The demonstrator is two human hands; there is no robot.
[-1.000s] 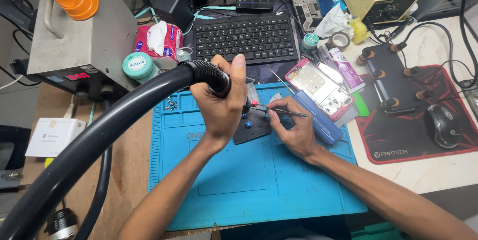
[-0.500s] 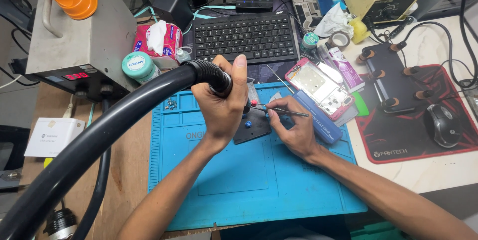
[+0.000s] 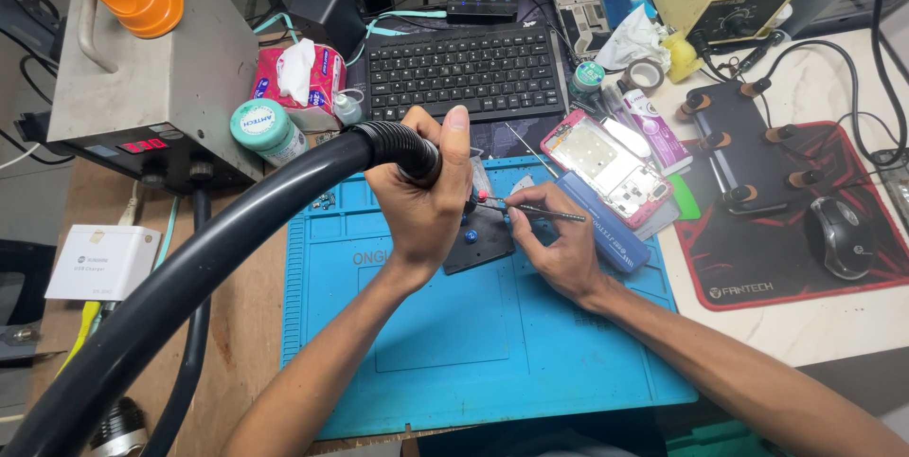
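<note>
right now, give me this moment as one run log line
left hand: grips black hose handpiece | right hand: holds thin tool | both over small dark plate on blue mat

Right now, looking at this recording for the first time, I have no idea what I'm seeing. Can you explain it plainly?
This is one view, from a camera worn on a person's head, looking down at their own two bare hands over a cluttered repair bench. The left hand grips the ribbed end of a thick black hose. The right hand holds thin tweezers over a small dark plate lying on a blue work mat. Around them lie a black keyboard, an opened phone frame, a grey machine with a red display and a computer mouse.
</note>
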